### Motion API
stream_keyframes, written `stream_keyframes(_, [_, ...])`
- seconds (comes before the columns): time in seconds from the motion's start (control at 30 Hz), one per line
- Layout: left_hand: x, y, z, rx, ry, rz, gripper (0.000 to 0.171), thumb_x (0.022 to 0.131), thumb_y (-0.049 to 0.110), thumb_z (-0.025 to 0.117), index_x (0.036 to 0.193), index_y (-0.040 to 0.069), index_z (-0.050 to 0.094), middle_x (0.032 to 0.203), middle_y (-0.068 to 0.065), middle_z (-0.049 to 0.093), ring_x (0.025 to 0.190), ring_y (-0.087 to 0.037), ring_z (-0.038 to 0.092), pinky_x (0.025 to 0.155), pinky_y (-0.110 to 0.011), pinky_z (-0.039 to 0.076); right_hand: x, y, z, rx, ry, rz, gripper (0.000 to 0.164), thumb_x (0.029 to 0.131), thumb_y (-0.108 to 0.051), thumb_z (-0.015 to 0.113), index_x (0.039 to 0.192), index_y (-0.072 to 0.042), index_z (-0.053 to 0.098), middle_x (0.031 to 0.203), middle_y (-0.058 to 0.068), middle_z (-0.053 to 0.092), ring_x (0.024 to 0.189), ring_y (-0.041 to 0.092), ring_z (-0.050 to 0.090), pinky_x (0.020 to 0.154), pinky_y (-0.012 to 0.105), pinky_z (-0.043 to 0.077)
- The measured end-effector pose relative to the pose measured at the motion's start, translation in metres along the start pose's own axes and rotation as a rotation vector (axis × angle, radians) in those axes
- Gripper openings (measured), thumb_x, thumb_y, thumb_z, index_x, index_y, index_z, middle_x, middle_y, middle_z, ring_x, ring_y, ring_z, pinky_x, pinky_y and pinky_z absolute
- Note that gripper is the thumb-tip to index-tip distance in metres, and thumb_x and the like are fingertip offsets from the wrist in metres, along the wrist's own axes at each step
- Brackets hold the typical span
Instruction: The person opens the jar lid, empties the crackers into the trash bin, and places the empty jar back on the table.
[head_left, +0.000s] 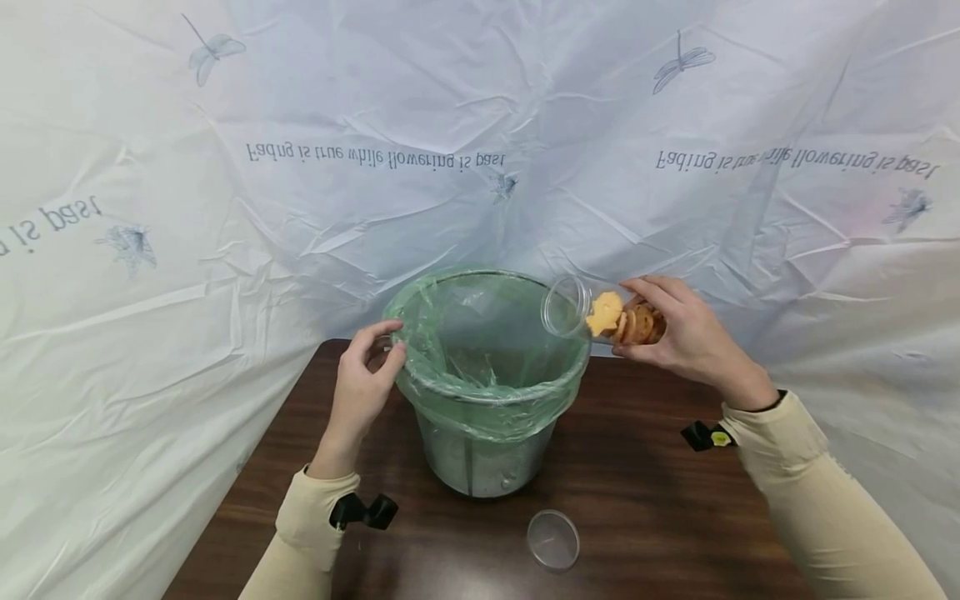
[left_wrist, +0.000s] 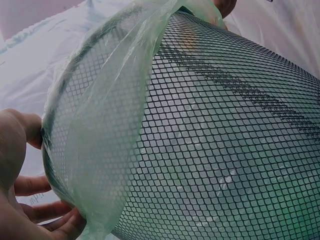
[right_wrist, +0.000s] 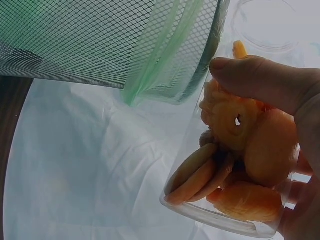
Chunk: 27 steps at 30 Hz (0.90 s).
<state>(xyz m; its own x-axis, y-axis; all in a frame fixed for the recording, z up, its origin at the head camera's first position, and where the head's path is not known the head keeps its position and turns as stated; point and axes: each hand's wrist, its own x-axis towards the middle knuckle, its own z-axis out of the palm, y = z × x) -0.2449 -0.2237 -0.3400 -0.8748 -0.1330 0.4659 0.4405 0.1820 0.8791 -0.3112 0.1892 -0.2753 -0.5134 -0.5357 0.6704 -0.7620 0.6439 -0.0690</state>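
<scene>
Tilting a clear cookie jar (head_left: pixel 573 308) at the mesh wastebasket's (head_left: pixel 487 467) two-o'clock rim

Right hand (head_left: pixel 686 337) grips the jar; left hand (head_left: pixel 367 367) holds the nine-o'clock edge, open mouth between; round lid (head_left: pixel 553 540) at five.

Worktop (head_left: pixel 637 467): dark wood-grain, lay beneath left grip (head_left: pixel 365 372) and right grip (head_left: pixel 690 336). Sheeting (head_left: pixel 420 75): white, creased, hung beyond both, bearing inverted lettering (head_left: pixel 375 156) and dragonfly motifs (head_left: pixel 214 52).

The left hand (head_left: pixel 362 375) pinches with bent fingers (head_left: pixel 369 335) while the right hand (head_left: pixel 688 337) (its forearm (head_left: pixel 828 500) slanting inward) grips.
</scene>
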Motion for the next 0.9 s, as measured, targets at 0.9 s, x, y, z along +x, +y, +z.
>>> stream_keyframes(0.9, [-0.0004,-0.0011,0.0003,-0.002,0.008,0.001,0.035,0.094,0.011,0.062,0.127,0.000,0.059,0.126,-0.008,0.053,0.106,-0.017,0.055,0.093,-0.031,0.049,0.0062,-0.0006,0.0010,-0.085,0.014,-0.082,0.090,0.051,-0.021,0.095,0.132,-0.005,0.056,0.116,0.017,0.058,0.107,0.035,0.054,0.084,0.050,0.048])
